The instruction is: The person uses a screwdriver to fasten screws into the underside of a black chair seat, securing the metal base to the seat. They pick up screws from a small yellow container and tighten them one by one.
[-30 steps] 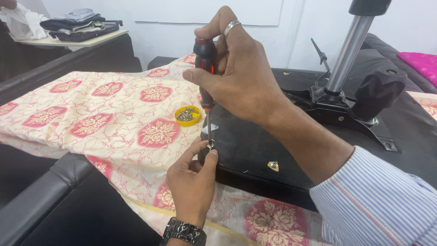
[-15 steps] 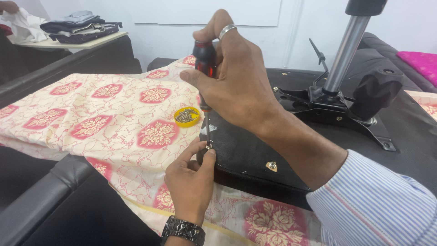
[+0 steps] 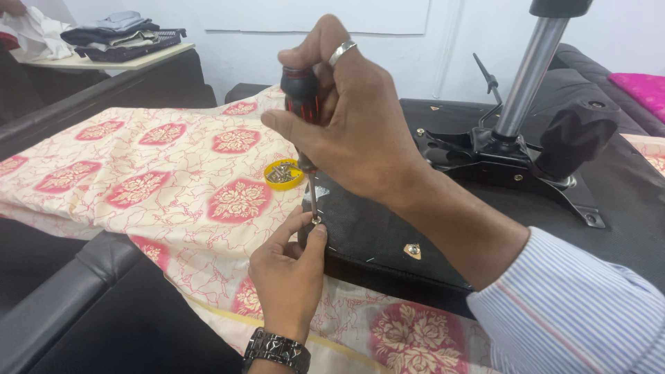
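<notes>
Driving a screw [image 3: 316,220] into the black seat base [image 3: 377,239]: right hand [image 3: 346,125] clamped on the screwdriver [image 3: 302,97], left hand [image 3: 287,273] pinching the screw, which likely needs steady downward pressure while turning.

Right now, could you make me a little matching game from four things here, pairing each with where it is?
1 screwdriver
2 yellow dish
3 folded clothes
4 wristwatch

A on the floral cloth
B far shelf, top left
C on the left hand's wrist
D gripped in the right hand

Pairs: 1-D, 2-A, 3-B, 4-C
</notes>
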